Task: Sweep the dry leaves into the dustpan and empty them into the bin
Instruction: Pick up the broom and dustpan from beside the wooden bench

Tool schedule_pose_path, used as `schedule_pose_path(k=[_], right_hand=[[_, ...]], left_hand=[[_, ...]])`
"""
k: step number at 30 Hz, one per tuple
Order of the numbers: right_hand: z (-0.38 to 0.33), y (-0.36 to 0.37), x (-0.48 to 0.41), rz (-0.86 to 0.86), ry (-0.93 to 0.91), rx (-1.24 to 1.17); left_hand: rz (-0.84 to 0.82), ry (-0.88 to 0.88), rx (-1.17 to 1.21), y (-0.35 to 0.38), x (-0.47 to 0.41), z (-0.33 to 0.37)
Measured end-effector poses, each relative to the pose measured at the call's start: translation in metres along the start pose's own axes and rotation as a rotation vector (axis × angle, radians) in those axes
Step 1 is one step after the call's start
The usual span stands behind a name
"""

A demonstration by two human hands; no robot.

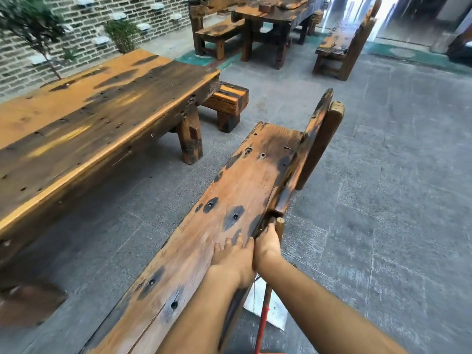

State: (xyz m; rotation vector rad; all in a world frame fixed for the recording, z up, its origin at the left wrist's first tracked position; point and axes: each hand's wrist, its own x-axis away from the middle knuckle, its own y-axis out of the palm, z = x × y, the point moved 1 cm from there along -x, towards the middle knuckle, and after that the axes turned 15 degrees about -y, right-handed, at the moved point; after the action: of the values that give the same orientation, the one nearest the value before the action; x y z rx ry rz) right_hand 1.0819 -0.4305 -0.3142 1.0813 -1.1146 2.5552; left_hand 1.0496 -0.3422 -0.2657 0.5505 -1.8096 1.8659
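A paved courtyard with heavy, dark-stained wooden furniture. In the foreground, 2 bare forearms reach forward to a long bench surface (pixel 229 190) that runs away from the viewer. The left hand (pixel 231 261) lies on the seat plank near its right edge, fingers stretched out flat and holding nothing. The right hand (pixel 267 247), touching the left, has its grip clamped round the top of a wooden handle (pixel 280 224). This handle stands just beside the bench's right edge, near the foot of the backrest (pixel 316 141). Lower down, the shaft turns red and runs out of the bottom of the picture — its working end is hidden, so I cannot tell whether it belongs to the broom or the dustpan. A pale flat sheet (pixel 274 312) lies on the floor (pixel 383 200) behind the handle. It may be the dustpan's pan, though that is only a guess.

No dry leaves show on the grey paving, and no bin is in sight. A big table (pixel 89 111) stands to the left.

As I read it, the job is at its very start — 1 tool is in hand, and the sweeping, gathering and emptying are all left to do.
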Motion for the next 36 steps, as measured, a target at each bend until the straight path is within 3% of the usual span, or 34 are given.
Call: schedule_pose_path(k=[2,6,11,17,21,25,29,36], right_hand=[[-0.002,0.006,0.004,-0.043,0.000,-0.064],[-0.020,0.070,0.023,-0.326,-0.019,-0.342],[-0.055,0.124,0.029,-0.357,-0.054,-0.570],[-0.079,0.232,0.012,-0.423,-0.007,-0.952],[-0.054,0.304,0.039,-0.428,-0.063,-0.928],[0.011,0.355,0.073,-0.366,-0.016,-0.850],[0.055,0.402,0.103,-0.446,-0.009,-0.831],[0.069,0.491,0.166,-0.337,0.285,-1.027]], left_hand=[[0.049,0.046,-0.032,-0.001,-0.005,0.009],[0.076,0.149,-0.160,0.033,-0.025,0.048],[0.110,0.212,-0.248,0.069,-0.059,0.077],[0.023,0.224,-0.245,0.111,-0.123,0.112],[-0.022,0.196,-0.202,0.155,-0.159,0.131],[0.063,0.217,-0.100,0.166,-0.185,0.142],[0.136,0.256,-0.040,0.174,-0.196,0.145],[0.068,0.272,-0.024,0.192,-0.186,0.163]])
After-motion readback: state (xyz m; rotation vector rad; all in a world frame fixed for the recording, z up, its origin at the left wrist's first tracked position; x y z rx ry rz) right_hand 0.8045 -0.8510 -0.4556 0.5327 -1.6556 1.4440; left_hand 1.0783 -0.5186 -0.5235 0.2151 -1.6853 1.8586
